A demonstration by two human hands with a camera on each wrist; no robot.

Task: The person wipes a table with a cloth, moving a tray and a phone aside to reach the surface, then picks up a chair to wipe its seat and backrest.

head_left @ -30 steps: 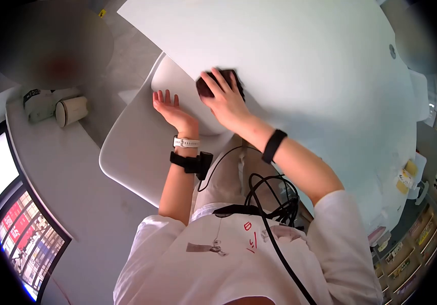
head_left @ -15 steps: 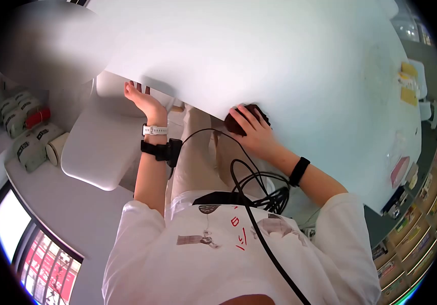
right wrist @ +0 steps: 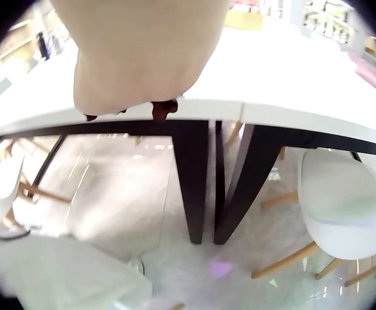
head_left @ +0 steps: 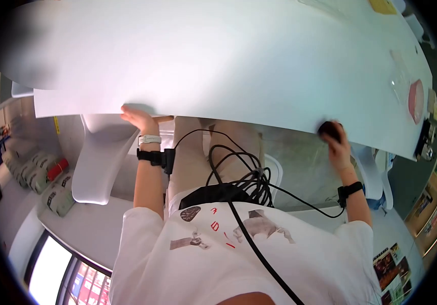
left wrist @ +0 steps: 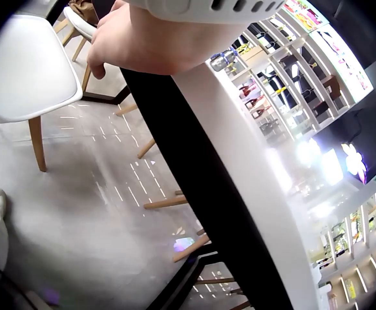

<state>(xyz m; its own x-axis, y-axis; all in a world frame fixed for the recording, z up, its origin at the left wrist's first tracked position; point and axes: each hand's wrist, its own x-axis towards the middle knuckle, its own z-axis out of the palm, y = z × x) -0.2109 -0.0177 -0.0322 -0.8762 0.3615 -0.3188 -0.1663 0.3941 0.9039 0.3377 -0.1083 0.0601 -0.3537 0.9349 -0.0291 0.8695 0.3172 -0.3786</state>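
Observation:
At the near edge of the white table [head_left: 218, 71], my right hand [head_left: 339, 153] grips a dark brown cloth [head_left: 328, 131], blurred in the head view. Reddish-brown bits of the cloth [right wrist: 165, 108] poke out below the hand in the right wrist view; the rest of it is hidden. My left hand [head_left: 141, 120] rests against the table edge farther left, holding nothing, with its fingers stretched out. In the left wrist view the left hand [left wrist: 143, 42] lies over the corner of the tabletop, above its black frame.
A white chair [head_left: 99, 162] stands below the table on the left, another white chair [head_left: 368, 173] on the right. Black cable [head_left: 244, 175] loops across my lap. A pink item [head_left: 415, 101] and a yellow one [head_left: 382, 6] lie on the table. Dark legs [right wrist: 191, 187] support the tabletop.
My right hand has moved right along the near table edge with the cloth. The left hand has come up against the table edge. The view has turned, showing the table edge more level.

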